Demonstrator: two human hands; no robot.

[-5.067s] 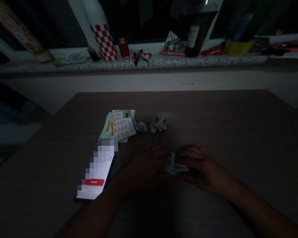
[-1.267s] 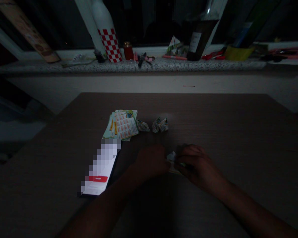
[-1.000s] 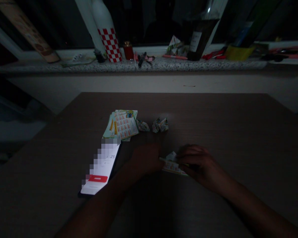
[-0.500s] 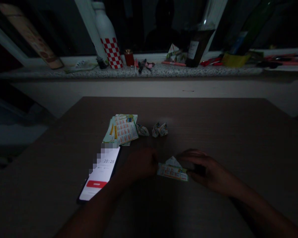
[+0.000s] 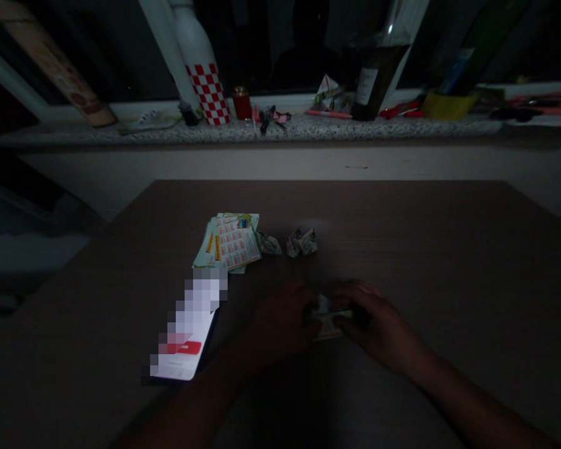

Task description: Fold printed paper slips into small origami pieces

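The scene is very dark. My left hand point(image 5: 280, 321) and my right hand point(image 5: 374, 321) meet over a small folded piece of printed paper point(image 5: 327, 317) on the brown table point(image 5: 430, 249). Fingers of both hands are closed on the paper's ends, pinching it between them. Beyond the hands lie two small folded paper shapes, one point(image 5: 302, 242) and one point(image 5: 269, 244), next to a fanned stack of printed paper sheets point(image 5: 229, 244).
A lit phone point(image 5: 187, 330) lies to the left of my left arm. The granite windowsill point(image 5: 262, 130) behind the table holds a red-and-white checkered bottle point(image 5: 201, 68), a small red jar point(image 5: 242, 103), a dark wine bottle point(image 5: 374, 68) and other clutter.
Half a second ago the paper was stretched out long between my hands. Now the hands have come together and the paper is folded smaller between them.
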